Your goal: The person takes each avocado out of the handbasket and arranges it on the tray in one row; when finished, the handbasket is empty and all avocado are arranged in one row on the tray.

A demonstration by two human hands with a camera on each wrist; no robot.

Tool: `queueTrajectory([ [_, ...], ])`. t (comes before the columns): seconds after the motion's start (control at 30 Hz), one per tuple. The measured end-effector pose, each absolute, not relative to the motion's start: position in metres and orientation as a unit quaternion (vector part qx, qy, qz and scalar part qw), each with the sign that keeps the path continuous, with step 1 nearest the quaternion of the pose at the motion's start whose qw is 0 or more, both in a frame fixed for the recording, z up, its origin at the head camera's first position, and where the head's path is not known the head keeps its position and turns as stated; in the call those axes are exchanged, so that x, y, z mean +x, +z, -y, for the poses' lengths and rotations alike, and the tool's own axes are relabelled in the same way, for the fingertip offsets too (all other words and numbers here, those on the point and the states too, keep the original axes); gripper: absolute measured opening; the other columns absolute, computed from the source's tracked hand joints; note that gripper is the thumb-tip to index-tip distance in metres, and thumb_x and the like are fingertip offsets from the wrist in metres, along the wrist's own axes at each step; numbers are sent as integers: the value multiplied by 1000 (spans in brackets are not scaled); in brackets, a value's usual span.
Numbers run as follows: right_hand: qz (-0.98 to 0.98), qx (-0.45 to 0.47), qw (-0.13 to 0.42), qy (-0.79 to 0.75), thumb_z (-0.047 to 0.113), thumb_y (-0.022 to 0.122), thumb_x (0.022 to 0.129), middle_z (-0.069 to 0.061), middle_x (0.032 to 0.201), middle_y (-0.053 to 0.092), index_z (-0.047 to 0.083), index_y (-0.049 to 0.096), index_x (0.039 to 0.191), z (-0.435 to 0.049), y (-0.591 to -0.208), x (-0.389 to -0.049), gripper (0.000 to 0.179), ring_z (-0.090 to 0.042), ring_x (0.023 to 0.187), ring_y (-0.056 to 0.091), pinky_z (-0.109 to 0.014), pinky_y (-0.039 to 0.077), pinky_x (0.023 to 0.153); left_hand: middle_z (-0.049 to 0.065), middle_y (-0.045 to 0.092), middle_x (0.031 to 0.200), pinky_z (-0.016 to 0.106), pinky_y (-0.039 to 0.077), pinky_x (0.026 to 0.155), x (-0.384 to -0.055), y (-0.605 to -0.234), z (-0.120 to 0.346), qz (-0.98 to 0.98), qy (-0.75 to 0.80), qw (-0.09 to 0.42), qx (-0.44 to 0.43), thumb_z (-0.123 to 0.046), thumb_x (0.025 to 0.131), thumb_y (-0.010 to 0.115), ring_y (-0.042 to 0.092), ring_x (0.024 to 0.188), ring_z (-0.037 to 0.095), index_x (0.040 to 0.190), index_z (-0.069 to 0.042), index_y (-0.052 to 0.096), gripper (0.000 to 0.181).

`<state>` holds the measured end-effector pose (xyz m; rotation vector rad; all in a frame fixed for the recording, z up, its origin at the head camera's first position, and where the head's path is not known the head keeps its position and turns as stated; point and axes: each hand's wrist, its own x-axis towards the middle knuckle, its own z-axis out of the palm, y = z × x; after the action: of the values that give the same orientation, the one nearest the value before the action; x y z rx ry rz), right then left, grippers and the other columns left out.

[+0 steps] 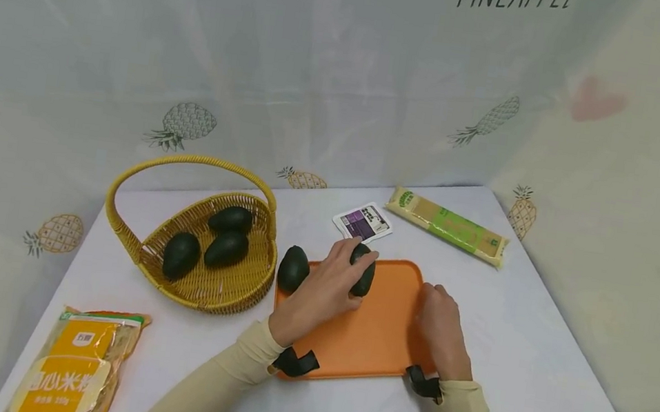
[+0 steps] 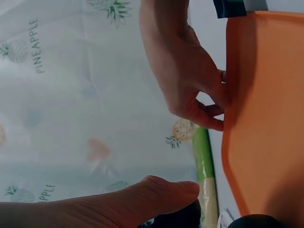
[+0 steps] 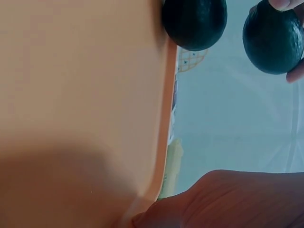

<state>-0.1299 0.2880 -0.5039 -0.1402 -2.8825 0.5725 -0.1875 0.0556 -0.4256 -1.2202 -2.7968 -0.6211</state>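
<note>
The orange tray (image 1: 384, 324) lies before you, its right rim pinched by your right hand (image 1: 441, 328), presumably for steadiness. Your left hand (image 1: 325, 290) clamps its fingers around an avocado (image 1: 365, 279) over the tray's far side, likely preventing rolling.

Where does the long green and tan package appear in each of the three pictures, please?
Head: right of centre, lying beyond the orange tray, on the white table; package.
Left wrist: lower middle, just left of the tray, an upright strip; package.
Right wrist: below centre, a narrow part beside the tray's rim, above the right hand; package.
Shared landmark: the orange tray.
</note>
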Motion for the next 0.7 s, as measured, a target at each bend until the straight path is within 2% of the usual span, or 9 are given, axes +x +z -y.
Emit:
queueTrajectory([
  [0.1, 976, -45, 97, 190, -22, 65, 81, -26, 83, 63, -16, 67, 100, -288, -505, -130, 21, -40, 73, 63, -51, 57, 67, 25, 40, 165, 39, 63, 96, -187, -429, -59, 898, -196, 17, -393, -9, 87, 88, 43, 152, 39, 154, -11, 54, 75],
  [0.37, 974, -36, 115, 191, -22, 65, 77, -24, 78, 59, -14, 65, 94, -289, -505, -129, 18, -38, 68, 60, -51, 55, 63, 25, 41, 165, 39, 58, 109, -190, -435, -69, 900, -170, 17, -402, -11, 87, 89, 43, 151, 37, 155, -12, 54, 77],
  [0.7, 973, -42, 117, 196, -22, 65, 78, -26, 81, 61, -15, 66, 98, -289, -506, -129, 21, -41, 71, 62, -53, 56, 66, 25, 41, 165, 43, 57, 110, -190, -441, -73, 900, -157, 16, -407, -13, 88, 87, 44, 152, 37, 157, -13, 52, 77],
])
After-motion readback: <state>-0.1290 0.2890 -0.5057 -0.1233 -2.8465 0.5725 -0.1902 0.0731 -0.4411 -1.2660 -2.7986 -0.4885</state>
